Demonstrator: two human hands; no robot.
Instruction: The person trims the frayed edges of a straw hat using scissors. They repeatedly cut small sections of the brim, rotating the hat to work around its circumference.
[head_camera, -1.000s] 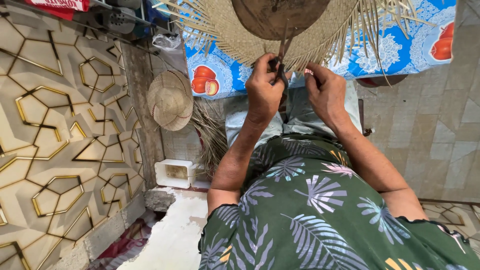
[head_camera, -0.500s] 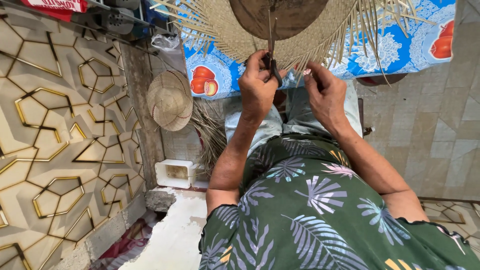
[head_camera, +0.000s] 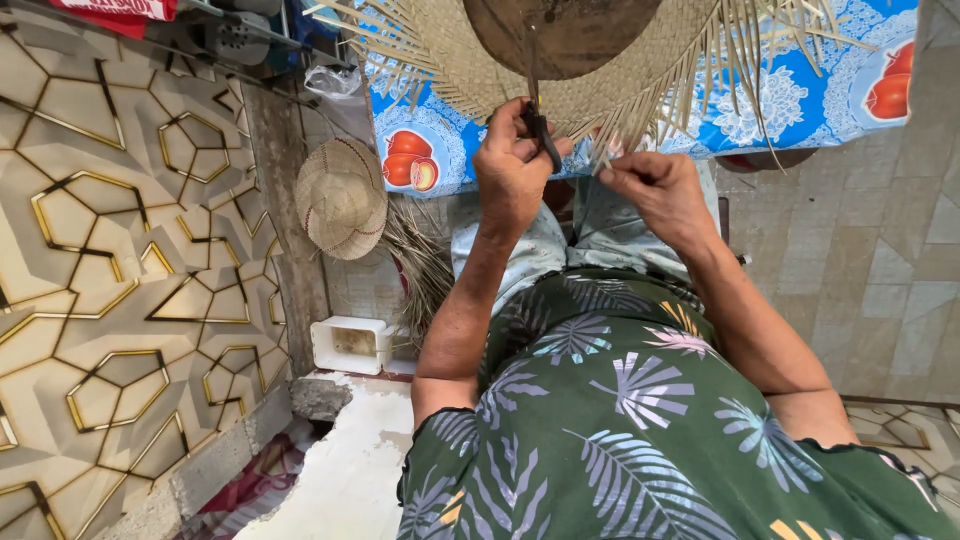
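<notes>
A half-woven straw hat (head_camera: 600, 85) with a dark round block (head_camera: 565, 30) at its crown lies at the edge of a blue flowered tablecloth (head_camera: 800, 90). Loose straw ends stick out all around its brim. My left hand (head_camera: 512, 165) grips a dark strap or tool (head_camera: 540, 125) that runs up over the brim to the block. My right hand (head_camera: 655, 190) pinches loose straw strands (head_camera: 625, 135) at the brim's near edge. Both forearms reach out over my green leaf-print shirt.
A finished straw hat (head_camera: 340, 197) leans against the patterned wall (head_camera: 110, 250) at the left. A bundle of loose straw (head_camera: 420, 260) lies beside it. A white plastic box (head_camera: 350, 345) sits on the floor below. Beige tiles (head_camera: 860, 260) cover the floor at the right.
My left hand has shifted slightly up along the dark strap at the brim. My right hand has moved a little closer to the straw ends.
</notes>
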